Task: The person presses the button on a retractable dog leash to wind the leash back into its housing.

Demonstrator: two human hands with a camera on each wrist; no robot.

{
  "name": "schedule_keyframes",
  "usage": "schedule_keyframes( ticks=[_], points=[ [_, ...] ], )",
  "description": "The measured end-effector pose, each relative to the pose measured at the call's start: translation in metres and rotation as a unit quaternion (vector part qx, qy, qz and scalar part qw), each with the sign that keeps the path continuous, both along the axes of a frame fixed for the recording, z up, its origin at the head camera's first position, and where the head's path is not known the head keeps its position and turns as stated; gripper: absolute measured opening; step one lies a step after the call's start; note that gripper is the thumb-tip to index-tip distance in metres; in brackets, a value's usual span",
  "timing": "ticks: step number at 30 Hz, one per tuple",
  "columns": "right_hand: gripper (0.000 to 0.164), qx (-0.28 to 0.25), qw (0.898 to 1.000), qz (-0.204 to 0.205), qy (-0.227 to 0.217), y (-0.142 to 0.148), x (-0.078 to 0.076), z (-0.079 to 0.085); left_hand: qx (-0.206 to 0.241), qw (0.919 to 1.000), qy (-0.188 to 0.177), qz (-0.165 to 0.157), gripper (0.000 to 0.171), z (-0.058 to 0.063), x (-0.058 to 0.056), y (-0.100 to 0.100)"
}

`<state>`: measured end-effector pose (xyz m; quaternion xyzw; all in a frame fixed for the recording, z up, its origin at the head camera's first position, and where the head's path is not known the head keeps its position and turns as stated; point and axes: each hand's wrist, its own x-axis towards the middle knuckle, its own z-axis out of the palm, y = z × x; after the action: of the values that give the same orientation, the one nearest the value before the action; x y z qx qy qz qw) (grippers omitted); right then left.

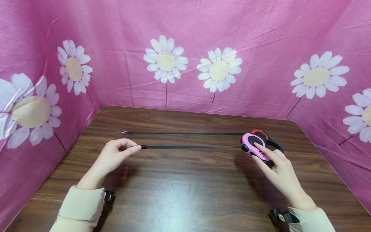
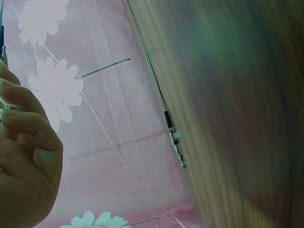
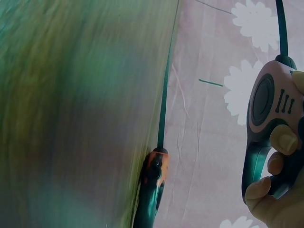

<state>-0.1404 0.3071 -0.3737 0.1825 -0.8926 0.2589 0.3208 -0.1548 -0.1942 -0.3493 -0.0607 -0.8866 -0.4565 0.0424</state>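
Observation:
My right hand (image 1: 282, 175) grips the handle of a pink and black retractable dog leash (image 1: 247, 139), raised above the table. From its mouth a dark strap (image 1: 179, 147) runs left, drawn out straight. At the far end my left hand (image 1: 116, 156) pinches the leash by the black sleeve; the metal clip is mostly hidden by the fingers. Behind lies a second retractable leash, red and black (image 3: 160, 166), partly covered by the pink one in the head view. Its strap (image 1: 185, 133) stretches left along the table to a metal clip (image 2: 176, 149).
The wood-grain table (image 1: 174, 193) has rounded far corners. A pink cloth backdrop (image 1: 121, 74) with white daisies surrounds its back and sides. Black straps with small devices (image 1: 108, 196) are on both wrists, by the light sleeves.

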Motion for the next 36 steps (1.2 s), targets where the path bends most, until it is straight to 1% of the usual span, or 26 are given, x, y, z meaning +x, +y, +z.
schedule_keyframes(
  ticks=[7, 15, 25, 36],
  points=[
    [0.057, -0.011, 1.0, -0.001, -0.004, -0.005, 0.0, 0.0, -0.004, 1.0, 0.006, -0.003, 0.022, -0.001, -0.001, 0.003],
    [0.058, -0.009, 1.0, -0.002, -0.009, -0.01, -0.001, 0.0, 0.001, 0.9999, 0.011, -0.008, 0.021, -0.004, -0.002, 0.005],
    [0.056, -0.016, 1.0, 0.004, -0.009, -0.015, -0.003, 0.001, -0.002, 1.0, 0.005, -0.008, 0.021, -0.004, -0.002, 0.008],
    [0.058, -0.023, 1.0, 0.006, -0.005, -0.022, -0.004, 0.003, 0.015, 0.9996, 0.006, -0.023, 0.021, -0.001, -0.008, 0.014]
  ],
)
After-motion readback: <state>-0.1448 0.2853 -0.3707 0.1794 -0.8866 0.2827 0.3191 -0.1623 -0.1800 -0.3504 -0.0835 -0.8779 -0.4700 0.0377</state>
